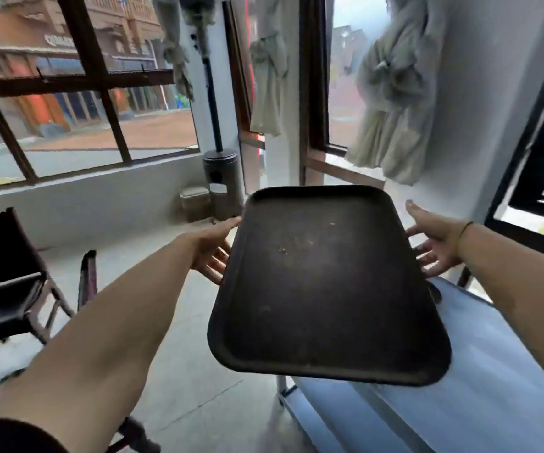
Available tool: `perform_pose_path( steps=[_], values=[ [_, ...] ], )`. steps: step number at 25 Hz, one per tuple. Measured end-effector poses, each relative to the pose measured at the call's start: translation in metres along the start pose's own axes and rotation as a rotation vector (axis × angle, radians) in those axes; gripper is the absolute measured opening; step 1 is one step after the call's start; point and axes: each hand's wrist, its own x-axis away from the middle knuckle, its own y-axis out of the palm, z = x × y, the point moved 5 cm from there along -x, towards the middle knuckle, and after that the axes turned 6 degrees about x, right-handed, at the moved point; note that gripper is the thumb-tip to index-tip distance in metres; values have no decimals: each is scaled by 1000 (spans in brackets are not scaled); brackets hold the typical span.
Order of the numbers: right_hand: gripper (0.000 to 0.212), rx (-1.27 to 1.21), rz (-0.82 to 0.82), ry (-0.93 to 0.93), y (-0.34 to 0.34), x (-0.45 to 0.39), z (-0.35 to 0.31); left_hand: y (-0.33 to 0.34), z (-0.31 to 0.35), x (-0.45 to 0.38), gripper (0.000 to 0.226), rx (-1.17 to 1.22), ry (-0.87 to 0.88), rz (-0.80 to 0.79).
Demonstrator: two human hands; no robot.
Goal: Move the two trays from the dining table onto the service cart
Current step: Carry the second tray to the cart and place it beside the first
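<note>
Window corner, cart (476, 371) below: tray (323, 282) tilted, overhanging the cart's left edge, left hand (208, 250) and right hand (434, 246) straight-fingered at its sides, unclamped; released so, it likely slides floorward.

Opens through dark-framed windows (78, 80) onto a daylit street, with knotted pale curtains (395, 93), a corner patio heater (221, 171), a black chair (2, 282) on grey floor (182, 371).
</note>
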Motion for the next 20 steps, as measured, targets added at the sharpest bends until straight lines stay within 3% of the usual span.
perform_pose_path(
  steps=[8, 10, 13, 20],
  values=[
    [86, -186, 238, 182, -150, 35, 134, 196, 98, -61, 101, -247, 108, -307],
    [84, -237, 312, 227, -172, 50, 166, 243, 115, -70, 93, -301, 141, -386],
    [82, -306, 404, 290, -190, 73, 206, 304, 131, -77, 79, -375, 171, -489],
    [82, -458, 581, 494, -193, 107, 288, 410, 123, -94, 91, -572, 206, -677]
  ],
)
